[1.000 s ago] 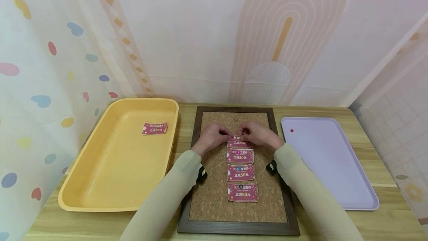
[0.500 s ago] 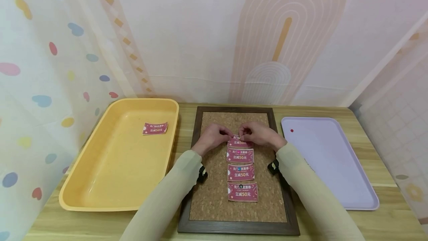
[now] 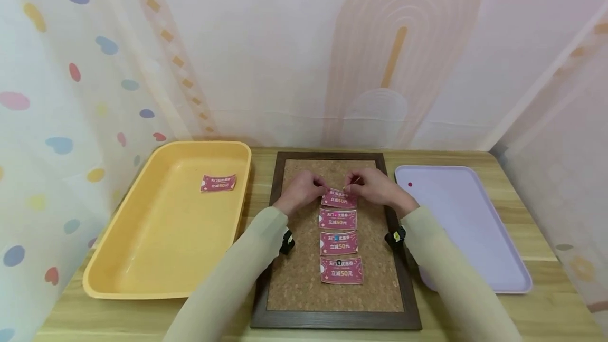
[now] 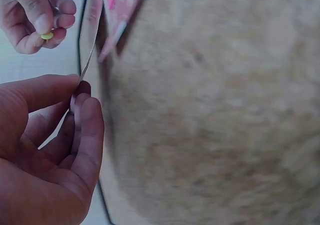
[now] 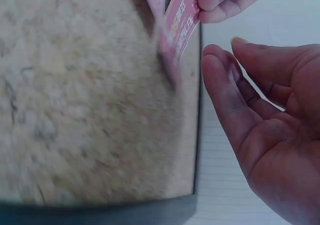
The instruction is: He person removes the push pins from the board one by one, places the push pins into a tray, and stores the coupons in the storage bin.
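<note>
In the head view my left hand (image 3: 303, 190) pinches the left end of a pink paper coupon (image 3: 339, 200) over the cork board (image 3: 294, 273). The left wrist view shows this coupon edge-on between thumb and fingers. My right hand (image 3: 375, 186) is at the coupon's right end. Between its thumb and fingers it pinches a yellow thumbtack (image 4: 47, 36), point downward in the left wrist view. The right wrist view shows the right fingertips apart from the coupon (image 5: 181, 22). Three more coupons (image 3: 338, 219) lie in a column below, with pink, blue and black tacks on them.
A yellow tray (image 3: 161, 241) on the left holds one coupon (image 3: 218, 183). To the right stands a lilac tray (image 3: 465, 226) with a red tack (image 3: 410, 184). The board's dark wooden frame (image 3: 332, 321) rests on the wooden table (image 3: 537, 215). A patterned curtain (image 3: 285, 67) hangs behind.
My right hand has moved a little up and right, off the top coupon, with the yellow thumbtack in its fingers. The left hand stays at the coupon's left end. The head view has shifted slightly.
</note>
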